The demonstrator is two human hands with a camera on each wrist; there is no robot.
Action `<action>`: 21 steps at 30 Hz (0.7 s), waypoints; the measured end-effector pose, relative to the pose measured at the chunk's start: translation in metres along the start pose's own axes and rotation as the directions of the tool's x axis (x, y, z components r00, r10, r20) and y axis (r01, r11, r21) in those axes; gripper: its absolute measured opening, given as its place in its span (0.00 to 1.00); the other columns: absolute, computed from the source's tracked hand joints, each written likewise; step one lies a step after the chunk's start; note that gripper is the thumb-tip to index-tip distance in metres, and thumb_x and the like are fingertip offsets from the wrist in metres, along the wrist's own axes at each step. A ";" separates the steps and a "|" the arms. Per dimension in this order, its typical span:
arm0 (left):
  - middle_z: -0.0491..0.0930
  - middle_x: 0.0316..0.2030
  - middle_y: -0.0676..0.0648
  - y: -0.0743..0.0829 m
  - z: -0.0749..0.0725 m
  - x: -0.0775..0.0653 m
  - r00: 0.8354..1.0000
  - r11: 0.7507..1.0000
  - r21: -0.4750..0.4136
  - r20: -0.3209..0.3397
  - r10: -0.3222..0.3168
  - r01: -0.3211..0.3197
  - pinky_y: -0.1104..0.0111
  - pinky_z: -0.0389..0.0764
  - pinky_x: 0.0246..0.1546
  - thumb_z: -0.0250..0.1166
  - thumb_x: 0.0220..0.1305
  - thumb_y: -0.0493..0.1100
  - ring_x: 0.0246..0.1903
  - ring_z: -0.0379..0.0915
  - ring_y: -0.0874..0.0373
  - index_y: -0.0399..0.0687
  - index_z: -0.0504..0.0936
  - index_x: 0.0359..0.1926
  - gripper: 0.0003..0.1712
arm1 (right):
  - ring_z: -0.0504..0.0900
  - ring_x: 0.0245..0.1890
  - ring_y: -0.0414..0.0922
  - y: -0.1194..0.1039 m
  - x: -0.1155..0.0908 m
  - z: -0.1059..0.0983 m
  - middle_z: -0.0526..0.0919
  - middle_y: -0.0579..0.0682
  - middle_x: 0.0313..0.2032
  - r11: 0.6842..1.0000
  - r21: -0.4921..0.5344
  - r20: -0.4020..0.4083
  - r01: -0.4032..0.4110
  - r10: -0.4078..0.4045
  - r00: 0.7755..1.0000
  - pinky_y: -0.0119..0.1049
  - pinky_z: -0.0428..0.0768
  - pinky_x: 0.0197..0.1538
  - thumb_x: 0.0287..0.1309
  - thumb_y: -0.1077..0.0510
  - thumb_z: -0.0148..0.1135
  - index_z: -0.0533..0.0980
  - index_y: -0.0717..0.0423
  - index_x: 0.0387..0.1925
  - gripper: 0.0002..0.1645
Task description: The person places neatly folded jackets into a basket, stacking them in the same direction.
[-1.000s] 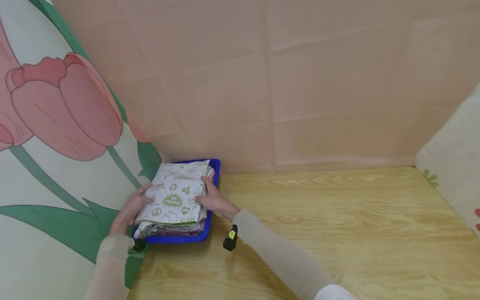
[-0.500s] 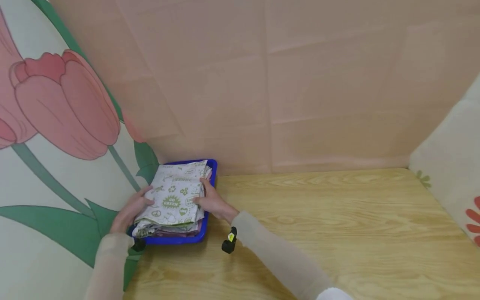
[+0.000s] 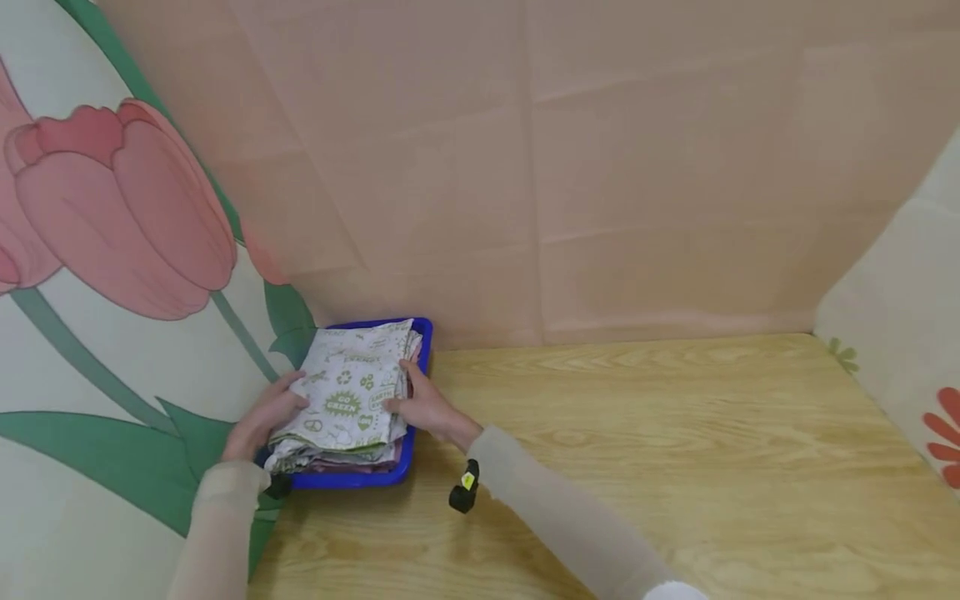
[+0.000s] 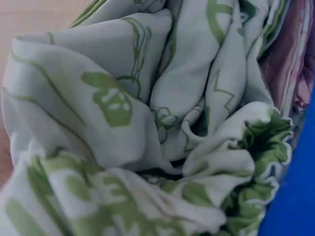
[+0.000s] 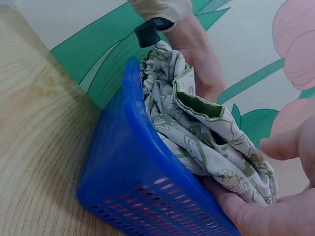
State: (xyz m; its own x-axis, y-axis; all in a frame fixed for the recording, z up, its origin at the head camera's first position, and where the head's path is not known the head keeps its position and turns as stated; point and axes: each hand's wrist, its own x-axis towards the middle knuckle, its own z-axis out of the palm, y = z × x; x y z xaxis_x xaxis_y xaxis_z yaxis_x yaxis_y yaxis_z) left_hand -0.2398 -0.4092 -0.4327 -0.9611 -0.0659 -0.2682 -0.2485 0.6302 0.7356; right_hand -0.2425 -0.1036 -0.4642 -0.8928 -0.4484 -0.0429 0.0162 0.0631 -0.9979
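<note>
A folded white cloth printed in green [image 3: 352, 379], lettered "GO GREEN", lies on top of a pile in a blue basket [image 3: 408, 467]. My left hand [image 3: 262, 419] holds its left edge, the thumb over the top. On the opposite side my right hand [image 3: 429, 407] grips the edge. In the right wrist view, the right fingers [image 5: 236, 206] reach beneath the cloth's folds while the thumb stays above. Gathered, elastic-like edging [image 4: 261, 172] fills part of the left wrist view, where the left hand is out of sight.
Pinkish fabric [image 4: 285, 64] shows lower in the pile. The basket stands in the back left corner of a wooden table [image 3: 637, 450], against a tulip-printed side panel [image 3: 127, 225] and a plain pinkish-brown back sheet [image 3: 570, 183]. A pale flowered panel [image 3: 892, 325] borders the right.
The head view has shifted slightly. Both hands stay at the sides of the folded cloth, which remains on the pile in the basket.
</note>
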 end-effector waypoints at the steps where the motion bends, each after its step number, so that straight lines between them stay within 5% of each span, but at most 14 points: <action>1: 0.36 0.84 0.27 0.000 -0.001 0.000 1.000 1.000 0.007 0.001 0.004 -0.004 0.34 0.41 0.81 0.55 0.71 0.36 0.82 0.34 0.27 0.39 0.42 0.86 0.49 | 0.58 0.82 0.58 -0.001 -0.001 -0.001 0.53 0.60 0.84 1.000 0.003 0.007 -0.004 0.004 1.000 0.58 0.60 0.82 0.73 0.57 0.66 0.49 0.48 0.86 0.51; 6: 0.38 0.83 0.25 0.003 -0.003 -0.005 1.000 1.000 0.026 -0.005 0.008 -0.008 0.35 0.41 0.81 0.55 0.72 0.36 0.82 0.34 0.26 0.35 0.42 0.85 0.48 | 0.57 0.82 0.57 -0.002 -0.009 -0.005 0.52 0.60 0.84 1.000 0.013 0.032 -0.029 0.028 0.999 0.58 0.61 0.82 0.75 0.50 0.65 0.48 0.51 0.87 0.51; 13: 0.44 0.81 0.22 0.009 -0.007 -0.022 1.000 0.998 0.059 -0.017 0.009 -0.008 0.34 0.49 0.80 0.56 0.75 0.40 0.80 0.42 0.25 0.31 0.43 0.84 0.46 | 0.80 0.66 0.56 -0.004 -0.021 -0.010 0.54 0.61 0.83 0.994 0.091 0.082 -0.053 0.045 0.996 0.53 0.82 0.67 0.77 0.52 0.63 0.46 0.53 0.87 0.50; 21: 0.51 0.78 0.18 0.020 -0.011 -0.036 0.999 0.995 0.099 -0.032 0.033 -0.030 0.35 0.61 0.76 0.51 0.78 0.41 0.77 0.52 0.24 0.26 0.45 0.82 0.43 | 0.77 0.67 0.67 -0.008 -0.029 -0.019 0.59 0.67 0.79 0.981 0.193 0.103 -0.020 0.001 0.995 0.57 0.85 0.62 0.80 0.59 0.53 0.46 0.58 0.86 0.43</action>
State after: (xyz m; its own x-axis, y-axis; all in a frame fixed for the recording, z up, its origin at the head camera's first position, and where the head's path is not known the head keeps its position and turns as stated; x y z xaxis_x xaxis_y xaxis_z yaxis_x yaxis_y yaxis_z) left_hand -0.2113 -0.4031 -0.4017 -0.9722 -0.0699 -0.2237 -0.2067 0.7056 0.6778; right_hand -0.2254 -0.0737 -0.4543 -0.8418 -0.5376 -0.0483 0.1210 -0.1008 -0.9875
